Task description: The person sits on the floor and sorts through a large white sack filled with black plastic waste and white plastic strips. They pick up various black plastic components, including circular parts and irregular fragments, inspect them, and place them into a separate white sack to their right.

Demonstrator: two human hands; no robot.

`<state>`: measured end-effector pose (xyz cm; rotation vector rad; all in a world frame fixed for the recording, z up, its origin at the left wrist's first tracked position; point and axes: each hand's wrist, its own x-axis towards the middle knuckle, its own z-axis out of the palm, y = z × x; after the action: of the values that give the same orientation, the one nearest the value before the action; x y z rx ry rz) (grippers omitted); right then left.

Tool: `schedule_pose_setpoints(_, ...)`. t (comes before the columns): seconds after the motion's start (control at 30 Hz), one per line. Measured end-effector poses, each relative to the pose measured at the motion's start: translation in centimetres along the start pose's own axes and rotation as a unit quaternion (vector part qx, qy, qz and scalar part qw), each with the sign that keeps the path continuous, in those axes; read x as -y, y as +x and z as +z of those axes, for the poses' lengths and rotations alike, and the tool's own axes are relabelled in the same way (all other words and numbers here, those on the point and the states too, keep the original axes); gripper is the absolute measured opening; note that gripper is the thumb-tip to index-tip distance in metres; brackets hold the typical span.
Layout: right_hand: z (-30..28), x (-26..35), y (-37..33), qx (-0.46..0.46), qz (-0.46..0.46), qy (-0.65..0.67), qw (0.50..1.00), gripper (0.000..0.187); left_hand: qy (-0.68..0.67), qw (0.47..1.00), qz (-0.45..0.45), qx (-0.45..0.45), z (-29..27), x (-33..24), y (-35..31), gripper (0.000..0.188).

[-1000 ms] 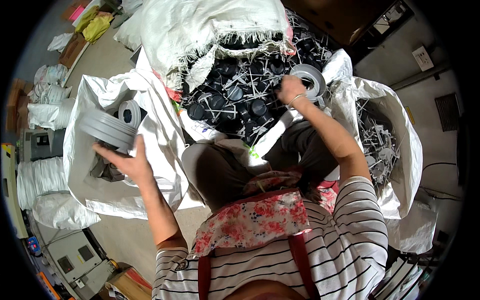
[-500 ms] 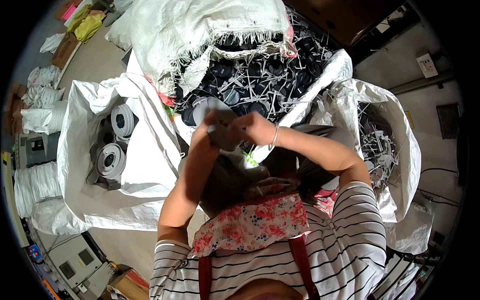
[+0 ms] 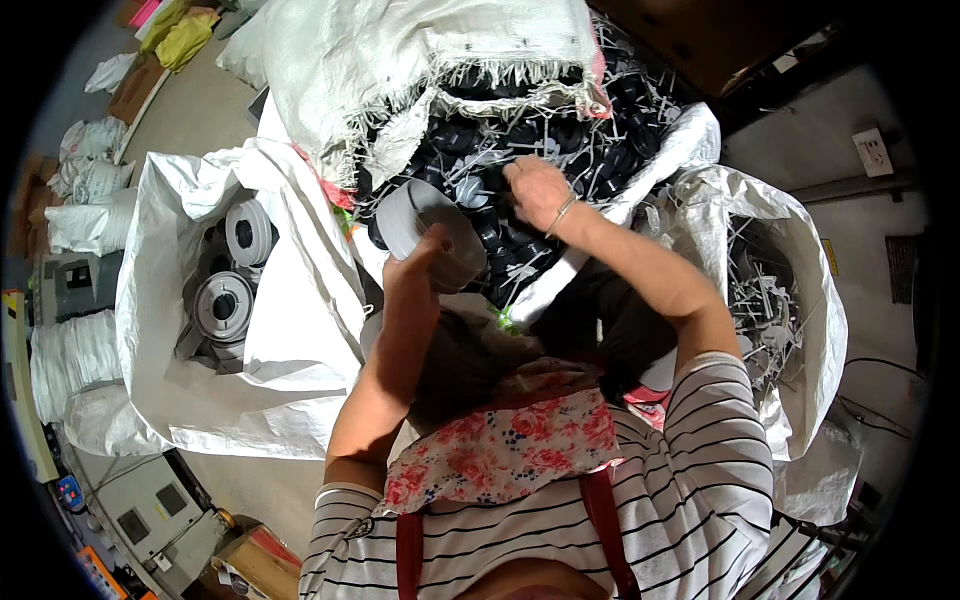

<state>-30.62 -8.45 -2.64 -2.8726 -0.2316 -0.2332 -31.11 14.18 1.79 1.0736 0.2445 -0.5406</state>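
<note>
At the far left, an open white sack [image 3: 300,330] contains several grey round parts [image 3: 222,308] with a ring shape, some of them lying on one another. To the right of it, the left hand [image 3: 412,270] grips a grey ring [image 3: 408,218], which is held up, tilted, in front of the lower left edge of the dark heap; the thumb lies at its wall, and the other fingers are mostly hidden. The ring looks like moulded plastic, so I judge that it is rather light and stiff, hollow in the middle, and not easily broken. Its smooth surface may slip a little, therefore the wall near the rim seems the best place to take hold, with the thumb on one side and the fingers on the other. Further right, the right hand [image 3: 538,192] is over the heap of black parts [image 3: 500,230], among which thin pale sticks are lying; its fingers are bent, but I cannot tell whether they hold something. These sticks look thin and perhaps brittle. At the far right, another white sack [image 3: 818,345] stands open, with grey sticks and scraps [image 3: 765,315] inside.
</note>
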Motion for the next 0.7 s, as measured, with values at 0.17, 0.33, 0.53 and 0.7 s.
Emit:
schedule_pose_setpoints(0.17, -0.5, 5.3, -3.5, -0.123, -0.031, 0.374, 0.919, 0.033, -0.076, 0.990, -0.036, 0.114, 1.2, 0.0, -0.5, 0.035)
schedule_pose_setpoints(0.33, -5.4, 7.1, -3.6, -0.057, 0.015, 0.394, 0.917, 0.038, 0.041, 0.985, -0.003, 0.166, 0.8, -0.1, -2.7, 0.043)
schedule_pose_setpoints(0.53, -4.9, 7.8, -6.0, 0.080, -0.063, 0.337, 0.936, 0.053, 0.109, 0.976, -0.079, 0.169, 0.0, -1.2, -5.1, 0.045)
schedule_pose_setpoints(0.7, -5.4, 8.4, -8.5, -0.005, -0.236, 0.167, 0.957, 0.045, 0.164, 0.960, -0.161, 0.158, -0.7, -2.3, -6.2, 0.045)
